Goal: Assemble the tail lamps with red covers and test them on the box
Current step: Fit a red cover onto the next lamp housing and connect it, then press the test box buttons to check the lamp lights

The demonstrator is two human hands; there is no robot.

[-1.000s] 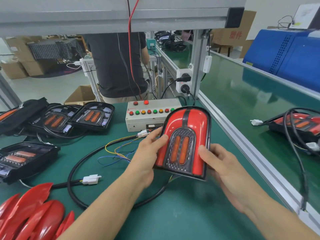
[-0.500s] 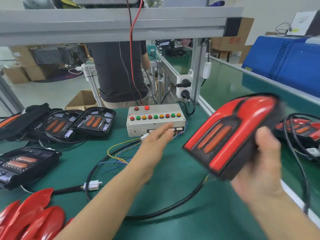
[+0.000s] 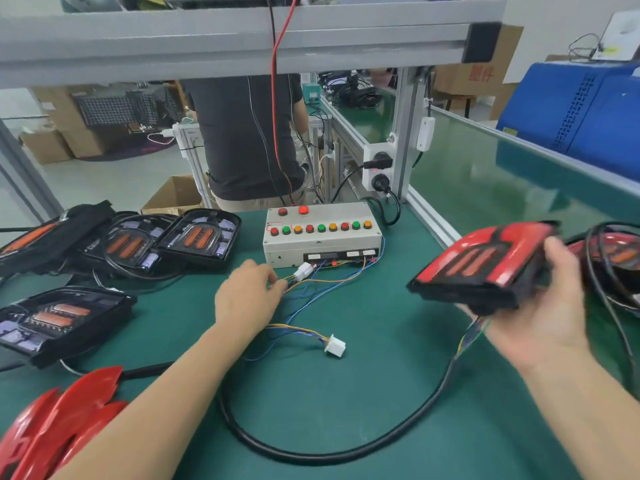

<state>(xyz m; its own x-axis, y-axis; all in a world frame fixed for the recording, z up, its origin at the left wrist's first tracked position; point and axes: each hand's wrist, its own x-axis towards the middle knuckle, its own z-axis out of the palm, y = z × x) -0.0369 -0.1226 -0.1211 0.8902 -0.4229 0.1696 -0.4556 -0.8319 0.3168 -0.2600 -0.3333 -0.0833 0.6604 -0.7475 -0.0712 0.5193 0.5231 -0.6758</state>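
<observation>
Workbench [image 3: 346, 410] in green mat carries the whole job; a grey frame post and a second person in a dark shirt stand behind it. Test box [image 3: 322, 239] sits at back centre, a row of coloured buttons on top, loose wires spilling from its front. Right hand [image 3: 540, 306] grips one covered tail lamp [image 3: 485, 261] from beneath, thumb over its far edge, held above the bench's right side near another covered lamp [image 3: 616, 254] on the conveyor. Its black cable [image 3: 346, 452] loops across the mat. Left hand [image 3: 247, 299] rests on the wires by the box, fingers curled at them; whether it pinches one cannot be told. Judged progress: this lamp looks assembled, testing seems over or pending since the white connector [image 3: 335, 346] lies unplugged on the mat. Four uncovered lamp bases [image 3: 197, 237] wait at left, red covers [image 3: 62, 420] stacked near left, so most work remains. Tangled wires and cable loop could snag.
</observation>
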